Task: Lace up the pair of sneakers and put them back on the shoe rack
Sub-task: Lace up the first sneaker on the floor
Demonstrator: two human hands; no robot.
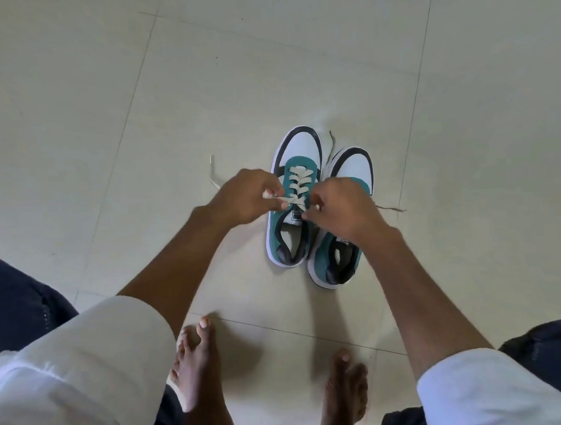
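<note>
Bare-armed, barefoot person in a white short-sleeved top

The loose white cotton sleeves [95, 361] end above the elbows; dark navy trousers [21, 307] with faint stitching cover both legs; the left hand [244, 196], right hand [341, 210] and bare feet [199, 362] wear nothing.

Two sneakers side by side on the floor [297, 65]: left sneaker [293, 195] slightly farther, right sneaker [337, 241] nearer. Left hand [246, 196] left of the lacing, right hand [344, 209] over the right sneaker. Bare feet [199, 362] nearest.

Your bare feet [196, 366] planted on pale tiled floor [104, 91]; dark trousers [14, 301] and white sleeves [86, 368] frame view.
</note>
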